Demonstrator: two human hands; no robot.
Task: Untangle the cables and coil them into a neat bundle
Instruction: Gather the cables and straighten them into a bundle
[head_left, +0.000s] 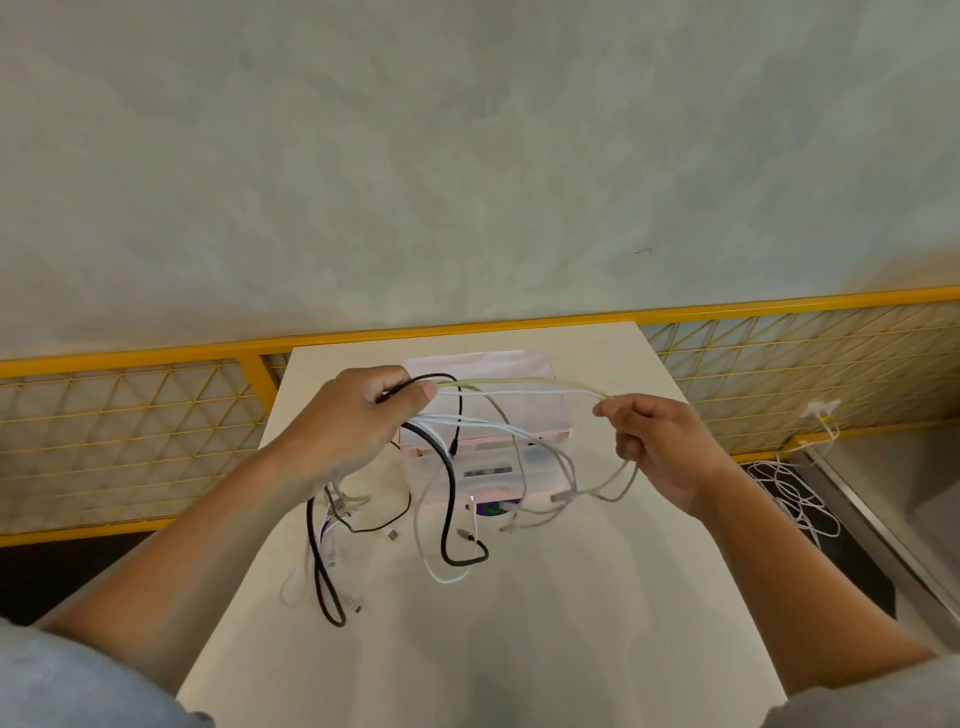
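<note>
Black and pale cables (453, 493) hang in one tangle in front of the pink box (498, 366). Their upper part is held above the table (467, 665) and their lower loops lie on it. How many cables there are I cannot tell, because the strands cross each other and the small plugs lying left of the box are blurred. The box is half hidden behind the strands. Its front is hard to make out, and only something purple shows there.

The left hand (358, 415), just left of the box, is closed round several strands, with the thumb pressed on top. The right hand (660, 447), just right of the box, pinches a pale strand between thumb and forefinger, and its other fingers curl round a loop hanging below. Between the hands, pale strands stretch across the box.

Far right of the box, a heap of white wires (795, 499) lies on the floor, near the yellow mesh railing (130, 358).

The table is white and plain. The railing runs behind the box on both sides, and behind it stands a grey-green wall (467, 156). A grey sleeve (52, 675) is cut off at the lower left corner.
</note>
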